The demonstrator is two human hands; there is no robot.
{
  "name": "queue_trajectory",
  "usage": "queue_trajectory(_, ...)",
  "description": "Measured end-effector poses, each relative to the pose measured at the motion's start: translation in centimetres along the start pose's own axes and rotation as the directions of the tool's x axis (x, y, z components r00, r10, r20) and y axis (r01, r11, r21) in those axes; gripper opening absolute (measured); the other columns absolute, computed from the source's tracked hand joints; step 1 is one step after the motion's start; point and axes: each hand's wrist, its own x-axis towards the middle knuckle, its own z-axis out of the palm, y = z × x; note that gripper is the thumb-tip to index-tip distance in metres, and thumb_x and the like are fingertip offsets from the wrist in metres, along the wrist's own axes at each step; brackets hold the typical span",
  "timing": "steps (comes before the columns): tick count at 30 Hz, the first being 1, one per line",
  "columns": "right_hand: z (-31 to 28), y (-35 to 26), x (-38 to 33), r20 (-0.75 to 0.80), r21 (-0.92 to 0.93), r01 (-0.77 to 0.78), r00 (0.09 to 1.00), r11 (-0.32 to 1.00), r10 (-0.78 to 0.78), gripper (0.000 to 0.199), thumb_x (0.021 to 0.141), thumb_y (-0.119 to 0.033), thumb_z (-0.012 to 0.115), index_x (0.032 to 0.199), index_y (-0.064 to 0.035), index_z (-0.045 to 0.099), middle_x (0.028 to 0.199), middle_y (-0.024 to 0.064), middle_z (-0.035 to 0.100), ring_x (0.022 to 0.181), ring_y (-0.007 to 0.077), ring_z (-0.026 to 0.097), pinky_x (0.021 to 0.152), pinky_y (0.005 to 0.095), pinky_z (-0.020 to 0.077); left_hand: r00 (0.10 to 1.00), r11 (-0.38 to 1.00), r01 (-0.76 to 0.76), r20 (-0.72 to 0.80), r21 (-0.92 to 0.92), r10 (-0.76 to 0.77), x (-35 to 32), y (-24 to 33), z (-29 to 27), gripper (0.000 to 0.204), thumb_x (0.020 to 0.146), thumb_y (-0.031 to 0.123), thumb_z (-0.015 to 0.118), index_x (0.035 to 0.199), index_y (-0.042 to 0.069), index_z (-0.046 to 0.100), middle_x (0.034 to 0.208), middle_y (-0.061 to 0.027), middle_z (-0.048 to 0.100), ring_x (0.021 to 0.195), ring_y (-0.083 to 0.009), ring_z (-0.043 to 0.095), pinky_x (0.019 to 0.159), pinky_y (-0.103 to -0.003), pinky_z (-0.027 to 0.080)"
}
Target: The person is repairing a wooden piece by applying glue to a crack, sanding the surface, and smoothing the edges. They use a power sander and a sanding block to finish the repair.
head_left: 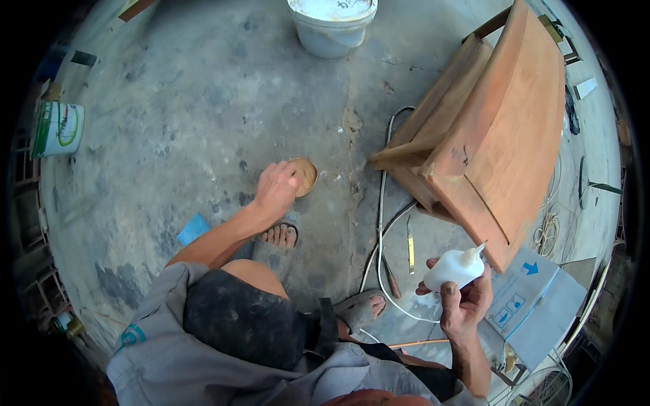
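Observation:
My left hand (276, 189) reaches down to a shallow round dish (314, 173) on the floor, which holds something tan that looks like wood dust. Its fingers are bunched together at the dish's left side, and whatever they pinch is hidden. In my right hand (466, 304) is a white squeeze bottle (447, 269) with a narrow nozzle, tilted up and to the right. Just beyond the nozzle stands a reddish-brown wooden furniture piece (504, 128), with a dark crack and a straight slot in its near part.
A lidded white bucket (328, 37) stands ahead, a green-and-white pail (68, 128) far left. Cable (384, 196) loops beside the furniture, near a yellow strip-like tool (410, 249) and a wooden-handled tool (394, 285). A cardboard box (542, 291) lies right; a blue sheet (193, 229) lies left.

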Motion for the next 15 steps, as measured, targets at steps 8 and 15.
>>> queue_trajectory(8,-0.8,0.7,-0.4,-0.039,0.098,-0.018,0.999,0.995,0.022,0.037,0.100,-0.009,0.068,0.127,0.0052,0.048,0.109,0.0191,0.070,0.089,0.0221,0.074,0.075,0.0342,0.0618,0.994,0.993,-0.034,0.109,0.113,0.022,0.1,-0.3,2.7,0.017,0.070,0.006,0.072,0.085,0.001,0.078,0.098,-0.0154,0.069,0.102,-0.0300,0.065,0.080,-0.040,0.052)
queue_trajectory(15,0.3,0.7,0.3,-0.013,0.090,0.038,0.999,0.995,-0.037,0.033,0.099,-0.003,0.066,0.126,0.0057,0.049,0.108,0.0180,0.070,0.089,0.0231,0.076,0.074,0.0348,0.0640,0.995,0.993,-0.038,0.094,0.111,0.028,-0.2,-0.5,1.8,0.015,0.070,0.003,0.070,0.084,0.001,0.074,0.094,-0.0130,0.069,0.096,-0.0293,0.064,0.076,-0.041,0.052)
